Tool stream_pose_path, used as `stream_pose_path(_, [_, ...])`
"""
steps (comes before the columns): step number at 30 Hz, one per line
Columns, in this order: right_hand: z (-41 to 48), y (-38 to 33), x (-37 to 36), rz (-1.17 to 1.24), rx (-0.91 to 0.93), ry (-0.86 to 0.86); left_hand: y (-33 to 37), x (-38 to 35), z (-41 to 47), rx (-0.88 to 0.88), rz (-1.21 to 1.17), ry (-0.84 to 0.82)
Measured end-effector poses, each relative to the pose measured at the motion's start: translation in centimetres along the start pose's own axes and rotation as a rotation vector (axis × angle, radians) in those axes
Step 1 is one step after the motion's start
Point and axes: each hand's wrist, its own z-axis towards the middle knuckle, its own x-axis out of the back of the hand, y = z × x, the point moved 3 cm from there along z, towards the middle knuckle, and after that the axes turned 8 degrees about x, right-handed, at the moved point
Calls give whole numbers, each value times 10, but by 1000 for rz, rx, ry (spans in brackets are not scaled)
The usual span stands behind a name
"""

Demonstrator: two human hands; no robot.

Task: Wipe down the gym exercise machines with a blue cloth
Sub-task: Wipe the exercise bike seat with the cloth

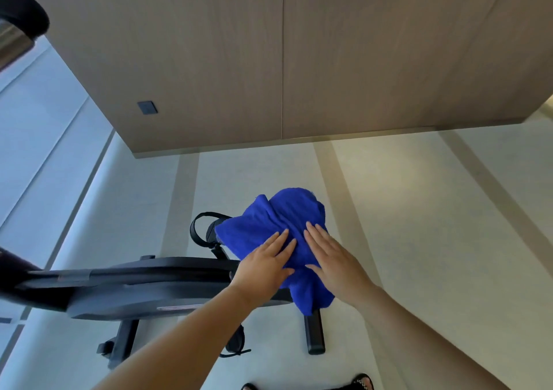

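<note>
A big wood-panel wall fills the top of the view, with a small dark square plate set in it. Below it lies the pale floor, wide and bare on the right side, with tan stripes running across it. A black exercise bike stands low on the left, close to the bright window side, and its short foot bar sticks out toward the person. A looped pedal strap shows just behind the cloth. The blue cloth is spread in a bunched heap over the right end of the bike, and one corner hangs down past the bike's edge. Both bare arms reach forward from the bottom of the view. The left hand lies flat on the cloth, fingers straight and spread a little. The right hand lies flat just beside it, fingers pointing up and left. Both hands are spread out and pressing on the cloth, not clenched around it. Dark shoe tips peek in at the bottom edge.
</note>
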Motion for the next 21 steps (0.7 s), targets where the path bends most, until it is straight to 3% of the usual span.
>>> stream_pose_path(4, [-18,39,14,88,-132,-20,17,4,8,-51,9,-17])
stream_pose_path(9, [-5,7,19,301,-133,19,-1,8,17,156,1,106])
stream_pose_path(16, [47,-29,-6,99,-377,-7,-30,2,34,201,-3,-14])
stream_pose_path(21, [61,-18,-7,40,-384,65,-33,-4,50,203,27,6])
